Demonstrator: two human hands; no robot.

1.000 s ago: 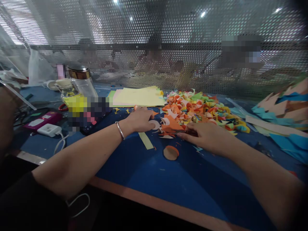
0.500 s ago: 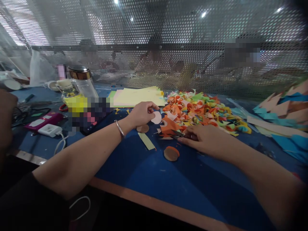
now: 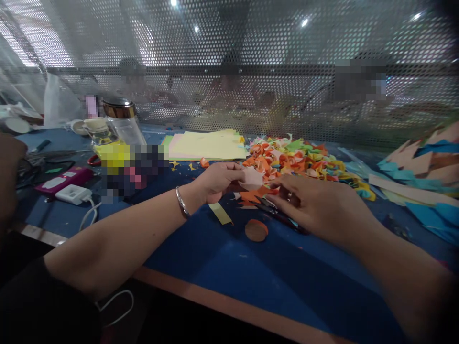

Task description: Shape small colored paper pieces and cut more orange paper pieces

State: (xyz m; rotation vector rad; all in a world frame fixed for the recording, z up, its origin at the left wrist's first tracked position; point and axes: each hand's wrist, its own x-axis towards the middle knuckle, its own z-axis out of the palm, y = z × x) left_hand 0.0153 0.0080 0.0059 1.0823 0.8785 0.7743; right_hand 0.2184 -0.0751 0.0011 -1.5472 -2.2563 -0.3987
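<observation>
My left hand [image 3: 224, 181] is closed in a pinch on a pale pink piece of paper [image 3: 253, 178], held just above the table. My right hand [image 3: 304, 198] hovers close to the paper's right side. Its fingers are bent, with a gap between thumb and forefinger, and nothing shows in them. Under that hand lies a dark pair of scissors [image 3: 281, 217], partly covered. Orange paper scraps [image 3: 251, 197] are under the pink piece. Nearer me are a brown disc [image 3: 256, 231] with an orange edge behind it and a yellow-green paper strip [image 3: 220, 214].
Behind my hands stand a heap of coloured paper cuttings [image 3: 304, 160] and a stack of coloured sheets [image 3: 206, 145]. At left are a glass bottle [image 3: 127, 125], a purple power strip [image 3: 66, 180] and cables. Layered paper [image 3: 425, 165] is at right, before a perforated metal screen [image 3: 229, 43].
My left hand has moved right and toward me with the pink paper. My right hand has let go of the scissors and risen over them. The disc nearest me stays in place.
</observation>
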